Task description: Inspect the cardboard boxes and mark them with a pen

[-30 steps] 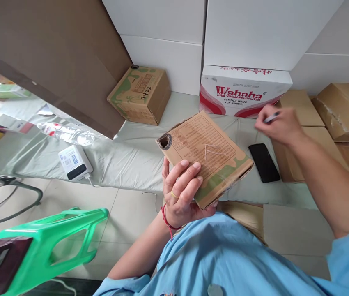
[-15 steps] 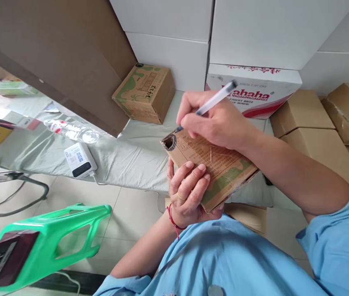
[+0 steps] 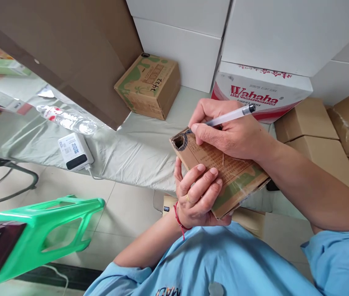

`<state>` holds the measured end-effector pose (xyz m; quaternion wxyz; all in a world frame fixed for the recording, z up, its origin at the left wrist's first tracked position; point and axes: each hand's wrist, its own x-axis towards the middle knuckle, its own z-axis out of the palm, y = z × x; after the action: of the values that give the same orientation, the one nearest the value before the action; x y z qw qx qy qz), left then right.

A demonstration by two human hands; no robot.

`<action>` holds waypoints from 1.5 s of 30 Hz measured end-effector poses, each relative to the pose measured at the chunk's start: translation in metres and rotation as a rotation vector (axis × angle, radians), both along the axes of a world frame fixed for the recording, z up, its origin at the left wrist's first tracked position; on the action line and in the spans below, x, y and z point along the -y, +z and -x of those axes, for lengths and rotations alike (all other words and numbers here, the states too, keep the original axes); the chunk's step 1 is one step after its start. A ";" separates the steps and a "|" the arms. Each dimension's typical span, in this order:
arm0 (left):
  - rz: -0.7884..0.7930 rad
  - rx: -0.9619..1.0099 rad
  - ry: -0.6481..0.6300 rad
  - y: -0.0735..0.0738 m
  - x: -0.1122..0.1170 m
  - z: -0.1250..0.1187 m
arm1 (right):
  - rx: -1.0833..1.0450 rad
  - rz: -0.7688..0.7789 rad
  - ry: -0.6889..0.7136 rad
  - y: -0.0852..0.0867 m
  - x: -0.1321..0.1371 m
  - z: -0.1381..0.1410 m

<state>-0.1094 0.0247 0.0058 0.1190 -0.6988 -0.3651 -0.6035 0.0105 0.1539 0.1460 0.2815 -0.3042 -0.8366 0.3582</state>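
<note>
My left hand (image 3: 197, 193) grips a brown printed piece of cardboard (image 3: 239, 174) by its lower left edge, thumb underneath and fingers curled over the top. Dark ink rings a torn hole in the cardboard's upper left corner. Pinched in my right hand (image 3: 223, 127) is a pen (image 3: 228, 116) with a clear barrel and black end. Its tip is hidden by my fingers, close to the cardboard beside the hole. My right hand rests on the cardboard's upper part.
A carton marked 2422 (image 3: 150, 86) and a Wahaha carton (image 3: 260, 92) stand on the cloth-covered surface (image 3: 137, 156). Plain brown boxes (image 3: 319, 160) are stacked at right. A plastic bottle (image 3: 70, 120) and a white device with a cable (image 3: 75, 151) lie left. A green stool (image 3: 35, 230) stands below.
The whole view has shifted a little, so my hands and the cardboard appear further right and slightly lower. The pen leans flatter than before. Both holds are unchanged.
</note>
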 end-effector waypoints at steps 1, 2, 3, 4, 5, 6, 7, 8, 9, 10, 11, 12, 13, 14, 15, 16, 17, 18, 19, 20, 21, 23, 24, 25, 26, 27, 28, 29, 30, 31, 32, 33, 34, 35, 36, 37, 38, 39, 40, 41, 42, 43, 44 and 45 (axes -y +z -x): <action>-0.005 0.009 -0.003 0.000 0.000 0.000 | -0.002 -0.002 0.002 0.000 0.000 0.000; -0.007 0.015 -0.004 0.000 0.000 0.000 | -0.002 -0.007 0.006 0.001 0.001 0.000; -0.008 0.018 -0.003 -0.001 0.000 0.000 | -0.001 -0.013 0.011 0.002 0.001 -0.001; -0.007 0.019 0.000 -0.001 0.000 0.000 | 0.002 -0.020 0.018 0.002 0.001 -0.001; -0.008 0.017 0.003 -0.001 0.000 0.000 | 0.008 -0.026 0.027 0.003 0.002 -0.002; -0.008 0.014 0.006 -0.001 0.000 0.000 | 0.017 -0.033 0.037 0.003 0.002 -0.002; -0.007 0.008 0.007 -0.001 0.000 0.000 | 0.026 -0.040 0.047 0.004 0.002 -0.002; -0.007 0.002 0.008 -0.001 0.000 0.000 | 0.037 -0.047 0.058 0.004 0.003 -0.003; -0.008 -0.003 0.009 -0.001 0.000 0.000 | 0.045 -0.056 0.070 0.005 0.004 -0.003; -0.009 -0.009 0.012 -0.002 0.000 0.000 | 0.052 -0.065 0.083 0.005 0.004 -0.003; -0.010 -0.012 0.020 -0.002 0.000 0.000 | 0.057 -0.073 0.098 0.005 0.005 -0.004; -0.010 -0.014 0.032 -0.002 0.000 0.000 | 0.060 -0.079 0.115 0.005 0.006 -0.004; -0.011 -0.014 0.044 -0.002 0.001 0.000 | 0.060 -0.083 0.133 0.005 0.006 -0.005; -0.010 -0.014 0.054 -0.003 0.001 0.000 | 0.059 -0.083 0.150 0.005 0.006 -0.005; -0.009 -0.016 0.059 -0.003 0.001 0.000 | 0.056 -0.081 0.165 0.004 0.007 -0.006; -0.006 -0.020 0.057 -0.003 0.001 0.000 | 0.053 -0.075 0.181 0.004 0.007 -0.006; -0.003 -0.024 0.052 -0.003 0.001 0.001 | 0.046 -0.066 0.195 0.004 0.007 -0.006; 0.001 -0.028 0.044 -0.003 0.001 0.001 | 0.037 -0.055 0.206 0.004 0.007 -0.006; 0.002 -0.032 0.034 -0.003 0.002 0.002 | 0.028 -0.042 0.216 0.004 0.007 -0.006; 0.004 -0.033 0.027 -0.003 0.002 0.002 | 0.021 -0.030 0.226 0.004 0.007 -0.006; 0.002 -0.033 0.021 -0.003 0.002 0.003 | 0.016 -0.020 0.232 0.004 0.007 -0.006; -0.002 -0.030 0.011 -0.002 0.002 0.003 | 0.013 -0.009 0.238 0.004 0.007 -0.005; -0.002 -0.027 0.007 -0.002 0.001 0.003 | 0.014 -0.008 0.239 0.004 0.007 -0.005; -0.001 -0.021 0.003 -0.002 0.001 0.003 | 0.013 -0.011 0.236 0.004 0.007 -0.005; 0.002 -0.015 -0.002 -0.002 0.001 0.003 | 0.011 -0.015 0.229 0.004 0.007 -0.005; 0.005 -0.011 -0.008 -0.002 0.001 0.003 | 0.008 -0.021 0.217 0.004 0.007 -0.005; 0.008 -0.009 -0.014 -0.002 0.002 0.003 | 0.007 -0.027 0.201 0.004 0.007 -0.005; 0.009 -0.009 -0.020 -0.002 0.002 0.003 | 0.008 -0.034 0.178 0.003 0.007 -0.005; 0.010 -0.012 -0.024 -0.002 0.002 0.003 | 0.009 -0.039 0.152 0.003 0.007 -0.005; 0.012 -0.014 -0.027 -0.001 0.002 0.003 | 0.008 -0.044 0.125 0.003 0.007 -0.005; 0.013 -0.016 -0.026 -0.001 0.002 0.003 | 0.004 -0.047 0.098 0.002 0.006 -0.005; 0.014 -0.016 -0.025 -0.001 0.002 0.003 | -0.003 -0.047 0.073 0.001 0.006 -0.004; 0.015 -0.014 -0.024 -0.001 0.002 0.003 | -0.013 -0.046 0.052 0.001 0.005 -0.004; 0.015 -0.011 -0.022 -0.001 0.002 0.003 | -0.026 -0.044 0.036 0.000 0.005 -0.004; 0.016 -0.008 -0.021 -0.001 0.002 0.003 | -0.037 -0.039 0.027 -0.001 0.005 -0.003; 0.016 -0.005 -0.019 -0.001 0.002 0.003 | -0.042 -0.034 0.028 -0.001 0.004 -0.003; 0.015 -0.003 -0.017 -0.001 0.002 0.003 | -0.041 -0.026 0.036 -0.001 0.005 -0.003; 0.015 -0.002 -0.015 -0.002 0.002 0.003 | -0.036 -0.018 0.048 -0.001 0.005 -0.003; 0.015 -0.003 -0.012 -0.002 0.002 0.003 | -0.030 -0.011 0.060 -0.001 0.006 -0.003; 0.014 -0.004 -0.009 -0.002 0.002 0.003 | -0.025 -0.006 0.067 0.000 0.007 -0.003; 0.014 -0.006 -0.003 -0.002 0.002 0.002 | -0.027 -0.006 0.061 -0.001 0.008 -0.002; 0.014 -0.010 0.005 -0.002 0.003 0.002 | -0.040 -0.013 0.039 -0.001 0.008 -0.002; 0.018 -0.015 0.015 -0.001 0.003 0.002 | -0.064 -0.026 0.004 -0.002 0.008 -0.002; 0.024 -0.018 0.025 0.000 0.003 0.001 | -0.102 -0.043 -0.040 -0.004 0.007 -0.002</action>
<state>-0.1107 0.0214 0.0056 0.1212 -0.7009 -0.3800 -0.5913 0.0125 0.1472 0.1424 0.3373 -0.2961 -0.8226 0.3493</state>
